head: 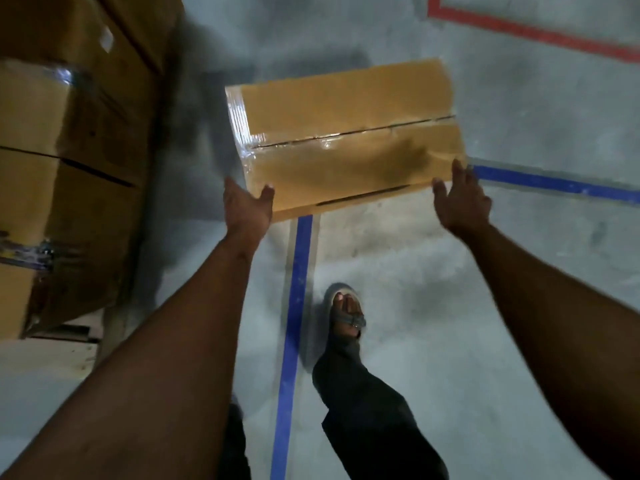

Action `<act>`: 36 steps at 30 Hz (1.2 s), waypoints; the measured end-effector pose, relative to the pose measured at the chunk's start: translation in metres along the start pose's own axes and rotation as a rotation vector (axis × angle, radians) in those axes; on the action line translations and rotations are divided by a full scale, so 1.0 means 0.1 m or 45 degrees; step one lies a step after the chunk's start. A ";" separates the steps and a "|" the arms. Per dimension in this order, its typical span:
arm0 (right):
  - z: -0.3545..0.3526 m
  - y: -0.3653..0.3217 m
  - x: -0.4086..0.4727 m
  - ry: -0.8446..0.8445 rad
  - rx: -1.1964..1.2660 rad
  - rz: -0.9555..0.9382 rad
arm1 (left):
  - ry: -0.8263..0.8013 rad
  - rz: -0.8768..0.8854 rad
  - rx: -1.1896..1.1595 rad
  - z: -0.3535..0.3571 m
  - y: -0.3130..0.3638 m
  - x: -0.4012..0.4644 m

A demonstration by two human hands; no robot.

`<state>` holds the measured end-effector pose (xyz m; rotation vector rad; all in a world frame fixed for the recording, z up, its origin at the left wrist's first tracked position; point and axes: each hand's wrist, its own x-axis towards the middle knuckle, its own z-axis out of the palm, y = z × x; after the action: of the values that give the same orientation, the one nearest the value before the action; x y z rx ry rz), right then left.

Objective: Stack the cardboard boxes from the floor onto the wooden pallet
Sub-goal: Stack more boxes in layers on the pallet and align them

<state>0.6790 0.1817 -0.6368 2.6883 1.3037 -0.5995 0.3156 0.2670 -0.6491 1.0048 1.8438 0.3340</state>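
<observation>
I am watching a stack of taped brown cardboard boxes (69,161) standing at the left on what I judge to be the pale wooden pallet (59,344), so part of the stacking is done. One flat brown cardboard box (346,136) is lying on the grey concrete floor (485,306) across a blue tape line (294,306). My left hand (247,206) and right hand (462,202) are reaching with spread fingers to its near corners, touching or almost touching, not yet clasping; lifting it remains.

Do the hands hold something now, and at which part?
Nothing is firmly held. The left hand and right hand, both open, only touch the near corners of the cardboard box.
</observation>
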 end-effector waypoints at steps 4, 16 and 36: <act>0.08 0.33 0.89 -0.139 -0.056 0.019 | 0.151 0.017 -0.046 0.41 -0.08 0.53; 0.42 0.61 1.11 -0.259 0.953 0.256 | 0.072 0.138 -0.421 0.42 -0.66 0.56; -3.24 -1.97 -2.78 0.070 0.705 -0.435 | 0.551 -0.045 -0.714 -4.08 -0.20 -4.23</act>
<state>0.4713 0.1833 -0.2155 2.9169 1.8685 -1.0702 0.0379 0.0128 -0.1977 0.5327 1.9704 1.0469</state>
